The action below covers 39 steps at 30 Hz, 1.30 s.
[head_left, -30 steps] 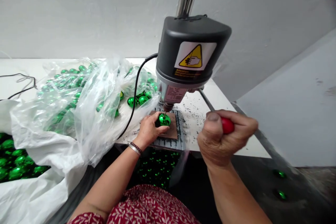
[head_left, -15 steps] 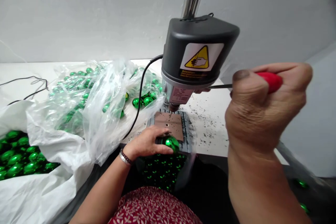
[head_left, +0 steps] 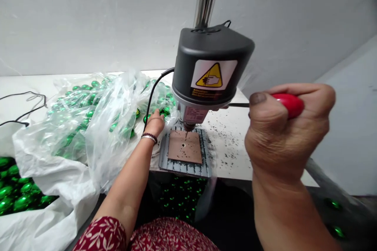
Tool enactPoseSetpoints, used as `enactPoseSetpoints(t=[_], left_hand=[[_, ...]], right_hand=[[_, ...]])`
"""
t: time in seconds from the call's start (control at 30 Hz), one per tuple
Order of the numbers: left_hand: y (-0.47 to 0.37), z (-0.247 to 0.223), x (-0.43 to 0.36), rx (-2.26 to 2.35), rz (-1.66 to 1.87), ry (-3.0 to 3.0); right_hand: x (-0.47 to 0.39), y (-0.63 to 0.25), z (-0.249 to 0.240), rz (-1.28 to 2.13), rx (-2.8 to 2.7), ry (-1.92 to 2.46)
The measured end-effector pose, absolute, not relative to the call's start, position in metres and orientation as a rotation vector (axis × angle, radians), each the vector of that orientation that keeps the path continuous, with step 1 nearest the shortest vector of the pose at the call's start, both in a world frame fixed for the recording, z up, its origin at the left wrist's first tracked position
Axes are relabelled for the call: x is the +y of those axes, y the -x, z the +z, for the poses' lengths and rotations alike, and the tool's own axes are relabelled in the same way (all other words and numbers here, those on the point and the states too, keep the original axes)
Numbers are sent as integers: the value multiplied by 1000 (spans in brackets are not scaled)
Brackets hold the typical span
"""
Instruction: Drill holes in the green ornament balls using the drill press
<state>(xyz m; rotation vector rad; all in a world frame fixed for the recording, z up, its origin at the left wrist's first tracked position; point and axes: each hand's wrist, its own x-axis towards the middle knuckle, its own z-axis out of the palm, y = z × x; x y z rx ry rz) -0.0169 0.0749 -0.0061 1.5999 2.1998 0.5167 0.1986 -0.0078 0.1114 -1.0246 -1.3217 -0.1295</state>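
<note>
My right hand point(head_left: 290, 133) is wrapped round the red knob point(head_left: 290, 105) at the end of the drill press lever. The dark grey drill press point(head_left: 213, 51) stands in front of me, its bit above a brown board point(head_left: 191, 151) with a small hole. This board lies on the slotted metal base point(head_left: 165, 160). My left hand point(head_left: 155, 122) reaches left of the base to shiny green balls point(head_left: 166, 110) on the table, fingers stretched out at them. Its fingertips are partly hidden among the balls, and no ball shows lifted in it.
A clear plastic bag point(head_left: 103, 125) with many green balls spreads over the table's left. More balls point(head_left: 25, 194) fill a white sack point(head_left: 59, 208) at lower left. Below the table edge is another heap of green balls point(head_left: 182, 196). Dark shavings point(head_left: 225, 141) litter the right; a black cable point(head_left: 151, 96) hangs by my left hand.
My left hand has gone from the front of the base, where it held a green ball, forward and left to the balls on the table. My right hand keeps hold of the knob.
</note>
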Motion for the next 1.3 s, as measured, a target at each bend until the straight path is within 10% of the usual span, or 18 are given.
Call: enactPoseSetpoints(t=[0.23, 0.57, 0.9, 1.3], left_hand=[[16, -10, 75, 2207, 356, -1565], [-2, 11, 25, 1738, 1204, -1609], [-3, -17, -20, 1400, 1131, -880], [-16, -15, -21, 1689, 884, -1745]], right_hand=[[-8, -197, 109, -132, -1297, 1019], [-9, -195, 112, -101, -1303, 1003], [-10, -194, 110, -41, -1283, 996], [-12, -195, 111, -41, -1312, 1012]])
